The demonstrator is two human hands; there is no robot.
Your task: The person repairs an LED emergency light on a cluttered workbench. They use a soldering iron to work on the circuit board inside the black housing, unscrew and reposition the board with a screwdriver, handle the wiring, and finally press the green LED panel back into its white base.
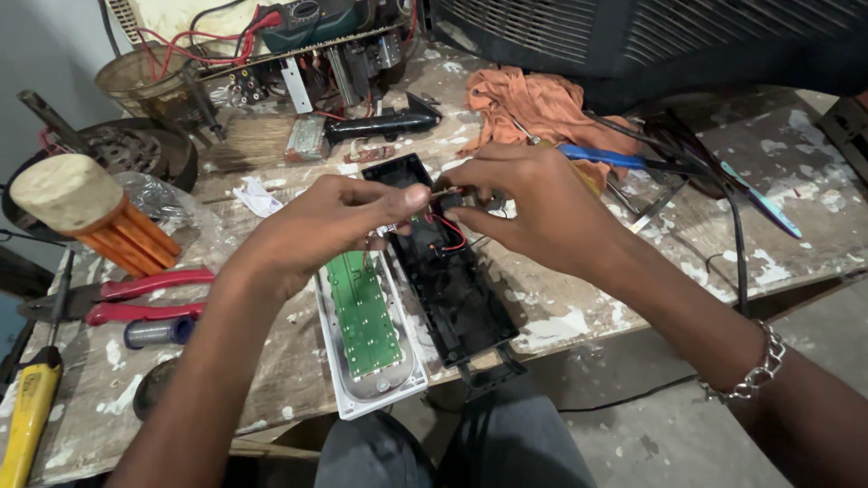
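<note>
An opened device lies on the workbench in two halves: a black plastic case (457,298) and, beside it on the left, a white tray holding a green circuit board (363,312). Red and black wires (443,230) run inside the black case. My left hand (325,221) and my right hand (533,203) meet above the case's far end, fingertips pinched together on a small part joined to the wires. The part itself is mostly hidden by my fingers. A metal bracelet circles my right wrist.
Red-handled pliers (127,298), a yellow-handled tool (27,411) and an orange-handled mallet (90,212) lie at the left. An orange rag (533,104), a blue-handled tool (601,158) and black cables lie behind my right hand. Electronics with red wires stand at the back.
</note>
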